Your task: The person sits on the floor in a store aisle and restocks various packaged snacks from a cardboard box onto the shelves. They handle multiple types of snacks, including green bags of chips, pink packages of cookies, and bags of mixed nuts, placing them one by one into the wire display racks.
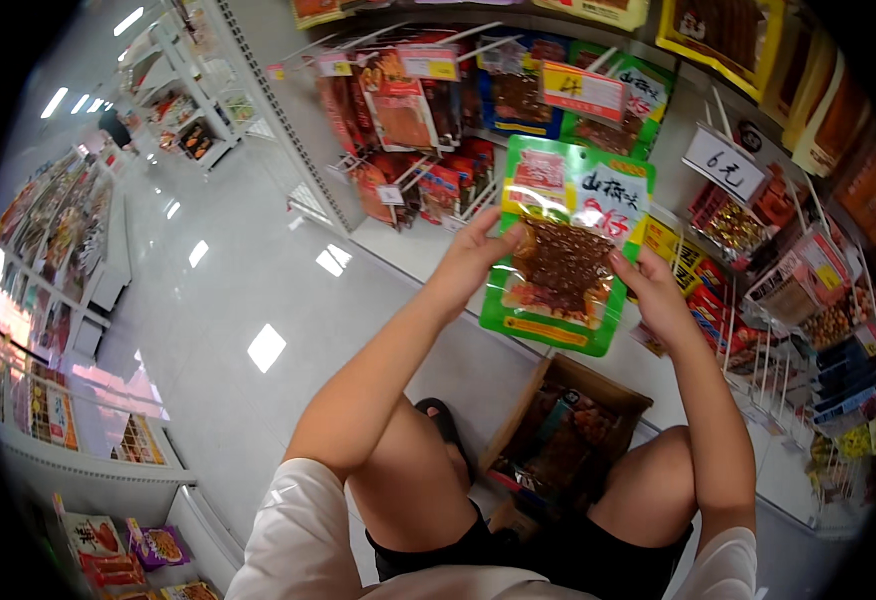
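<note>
A flat green-edged snack pouch (pixel 565 277) with a clear window over brown food is held up before the pegboard shelf. My left hand (pixel 475 251) pinches its left side, thumb on the front. On the right side my right hand (pixel 651 289) grips the edge, thumb also in front. Just behind the pouch's top, a matching green packet (pixel 651 82) hangs on a hook beside blue-edged packets (pixel 516 86). Between my knees stands an open cardboard box (pixel 621 394) with several dark packets (pixel 565 427) inside.
Red packets (pixel 400 97) hang at the upper left of the shelf. Price tags (pixel 584 90) and metal hooks stick out near the pouch. More hanging goods (pixel 802 277) line the right. A tiled aisle floor (pixel 212 315) runs left, with a person (pixel 115 129) far off.
</note>
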`<state>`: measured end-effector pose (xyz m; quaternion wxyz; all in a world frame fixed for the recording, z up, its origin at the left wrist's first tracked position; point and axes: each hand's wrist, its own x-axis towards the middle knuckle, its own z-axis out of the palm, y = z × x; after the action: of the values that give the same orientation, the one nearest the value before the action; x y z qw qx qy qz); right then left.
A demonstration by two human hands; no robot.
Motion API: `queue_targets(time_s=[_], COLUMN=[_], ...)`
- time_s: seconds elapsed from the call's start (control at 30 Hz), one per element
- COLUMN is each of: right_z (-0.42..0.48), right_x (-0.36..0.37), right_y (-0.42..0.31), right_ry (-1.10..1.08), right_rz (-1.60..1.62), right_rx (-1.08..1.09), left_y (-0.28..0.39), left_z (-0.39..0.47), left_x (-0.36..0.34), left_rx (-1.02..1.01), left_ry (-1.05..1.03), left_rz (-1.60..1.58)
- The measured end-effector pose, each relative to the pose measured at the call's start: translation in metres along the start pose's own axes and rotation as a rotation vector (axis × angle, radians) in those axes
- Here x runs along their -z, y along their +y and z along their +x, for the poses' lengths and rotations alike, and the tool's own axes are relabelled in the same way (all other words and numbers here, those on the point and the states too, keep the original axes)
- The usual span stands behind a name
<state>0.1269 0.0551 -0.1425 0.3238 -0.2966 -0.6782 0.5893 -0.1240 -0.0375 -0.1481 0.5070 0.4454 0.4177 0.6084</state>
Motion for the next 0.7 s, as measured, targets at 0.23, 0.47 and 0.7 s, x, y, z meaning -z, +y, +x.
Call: queue_targets(time_s=[0.23,0.47,0.7], right_z=[0.0,-0.001,-0.004], right_x=[0.003,0.002,0.005], right_y=[-0.003,-0.002,-0.008], right_ry=[0.012,-0.005,-0.052], right_rz=[0.027,0.051,-0.075], right_rx=[-0.013,-0.015,-0.111], left_y=[0.002,0.002,-0.003], left_z=[-0.002,-0.006,-0.001], left_x=[-0.006,-0.003,-0.002], left_rx=[0.074,0.071,0.002], left_ry=[-0.004,0.008,0.007], left_rz=[0.029,0.073,0.035])
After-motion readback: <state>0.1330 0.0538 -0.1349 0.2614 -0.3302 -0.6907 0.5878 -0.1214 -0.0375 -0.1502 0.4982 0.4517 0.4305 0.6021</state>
